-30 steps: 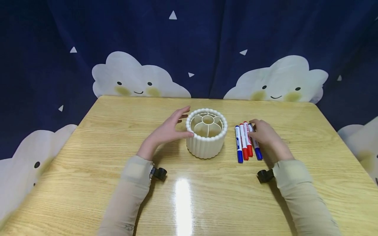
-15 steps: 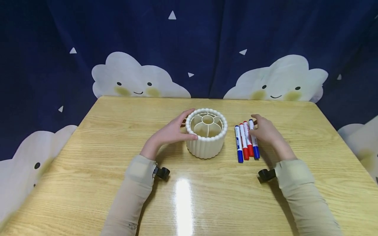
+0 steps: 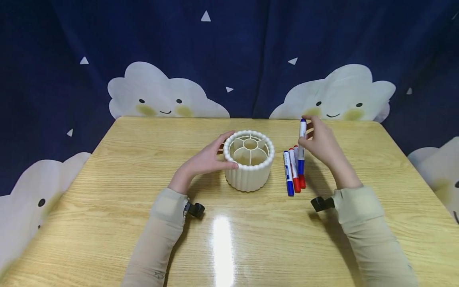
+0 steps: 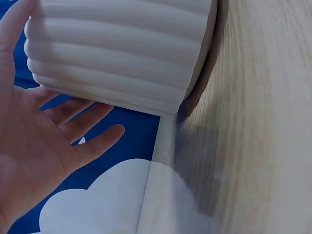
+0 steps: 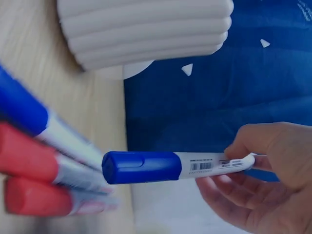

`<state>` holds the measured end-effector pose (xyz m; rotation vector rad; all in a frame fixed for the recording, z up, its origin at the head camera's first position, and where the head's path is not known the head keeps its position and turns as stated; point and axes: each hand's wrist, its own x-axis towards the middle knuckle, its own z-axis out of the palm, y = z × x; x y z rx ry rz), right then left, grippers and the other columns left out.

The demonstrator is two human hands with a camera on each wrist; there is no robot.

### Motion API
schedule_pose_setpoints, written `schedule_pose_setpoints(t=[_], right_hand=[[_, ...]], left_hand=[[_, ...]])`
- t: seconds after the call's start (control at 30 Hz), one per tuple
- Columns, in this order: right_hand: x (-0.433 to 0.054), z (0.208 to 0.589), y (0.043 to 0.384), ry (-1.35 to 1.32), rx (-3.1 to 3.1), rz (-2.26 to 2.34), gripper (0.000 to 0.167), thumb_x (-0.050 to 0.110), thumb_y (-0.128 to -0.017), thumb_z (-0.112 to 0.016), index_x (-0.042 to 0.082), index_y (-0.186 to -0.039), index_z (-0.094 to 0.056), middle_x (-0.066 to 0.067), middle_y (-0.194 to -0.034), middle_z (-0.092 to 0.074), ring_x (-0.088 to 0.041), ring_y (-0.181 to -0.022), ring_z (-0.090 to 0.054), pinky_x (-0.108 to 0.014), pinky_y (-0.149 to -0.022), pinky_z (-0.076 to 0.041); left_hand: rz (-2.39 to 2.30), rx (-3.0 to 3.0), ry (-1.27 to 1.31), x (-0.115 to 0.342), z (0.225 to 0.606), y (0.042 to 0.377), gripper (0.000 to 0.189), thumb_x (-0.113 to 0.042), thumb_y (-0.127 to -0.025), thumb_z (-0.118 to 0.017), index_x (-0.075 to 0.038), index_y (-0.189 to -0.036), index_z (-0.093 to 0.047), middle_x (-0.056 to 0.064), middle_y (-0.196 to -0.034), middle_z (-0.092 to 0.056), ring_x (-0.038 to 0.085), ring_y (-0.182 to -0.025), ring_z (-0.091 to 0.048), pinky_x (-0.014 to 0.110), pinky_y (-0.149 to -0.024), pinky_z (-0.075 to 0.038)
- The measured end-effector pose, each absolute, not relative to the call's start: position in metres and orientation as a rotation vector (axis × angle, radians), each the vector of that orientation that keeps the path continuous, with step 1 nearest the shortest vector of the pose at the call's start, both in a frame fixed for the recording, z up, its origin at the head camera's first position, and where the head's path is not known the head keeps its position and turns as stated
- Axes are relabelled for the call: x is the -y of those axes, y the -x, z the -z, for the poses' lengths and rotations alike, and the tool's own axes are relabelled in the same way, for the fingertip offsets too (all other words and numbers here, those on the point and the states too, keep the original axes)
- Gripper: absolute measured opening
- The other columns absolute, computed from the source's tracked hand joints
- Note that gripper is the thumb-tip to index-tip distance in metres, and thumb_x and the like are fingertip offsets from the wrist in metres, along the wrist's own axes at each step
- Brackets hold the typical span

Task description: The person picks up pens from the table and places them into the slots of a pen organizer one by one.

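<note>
A cream, ribbed pen holder (image 3: 249,175) with a beaded rim and divided compartments stands upright on the table. My left hand (image 3: 204,159) holds its left side, thumb on the front of the rim and index finger at the back. In the left wrist view, the other fingers of my left hand (image 4: 63,126) spread beside its wall. My right hand (image 3: 322,139) pinches a blue-capped whiteboard marker (image 3: 302,147), raised off the table with its cap down. Under it lie another blue marker (image 3: 288,173) and two red markers (image 3: 295,171), side by side.
The wooden table (image 3: 143,159) reaches back to a dark blue curtain (image 3: 251,52) printed with white clouds. Wrist cameras (image 3: 195,209) sit on both cuffs. The loose markers lie to the right of the pen holder.
My right hand has taken the rightmost blue marker and lifted it upright off the table. My left hand has closed in on the pen holder's rim. The other markers stay put.
</note>
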<state>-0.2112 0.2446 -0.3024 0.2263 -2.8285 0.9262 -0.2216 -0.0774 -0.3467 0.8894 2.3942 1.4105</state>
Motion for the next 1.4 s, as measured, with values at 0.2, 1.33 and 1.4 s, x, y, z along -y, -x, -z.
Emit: schedule_pose_setpoints(t=[0.2, 1.33, 1.4], right_hand=[[-0.231, 0.287, 0.212, -0.283, 2.695, -0.924, 0.058, 0.005, -0.078, -0.055, 0.004, -0.133, -0.035, -0.018, -0.107, -0.054, -0.028, -0.085, -0.056, -0.035, -0.063, -0.047], [-0.167, 0.225, 0.215, -0.501, 2.352, -0.998, 0.053, 0.004, -0.080, -0.058, 0.012, -0.128, -0.037, -0.006, -0.100, -0.052, -0.008, -0.082, -0.054, -0.016, -0.062, -0.047], [-0.163, 0.225, 0.215, -0.518, 2.324, -1.010, 0.053, 0.004, -0.080, -0.059, 0.011, -0.127, -0.037, -0.006, -0.100, -0.052, -0.008, -0.081, -0.054, -0.016, -0.062, -0.048]], left_hand=[[-1.424, -2.387, -0.913, 0.077, 0.347, 0.222, 0.095, -0.030, -0.073, -0.075, -0.019, -0.146, -0.016, 0.000, -0.146, -0.027, 0.020, -0.125, -0.038, 0.034, -0.101, -0.037], [-1.440, -2.364, -0.884, 0.077, 0.347, 0.219, 0.093, -0.028, -0.075, -0.074, -0.022, -0.146, -0.015, -0.003, -0.146, -0.025, 0.013, -0.125, -0.037, 0.033, -0.100, -0.037], [-1.444, -2.362, -0.889, 0.077, 0.347, 0.218, 0.093, -0.027, -0.075, -0.074, -0.021, -0.146, -0.014, -0.002, -0.147, -0.024, 0.014, -0.125, -0.036, 0.034, -0.101, -0.036]])
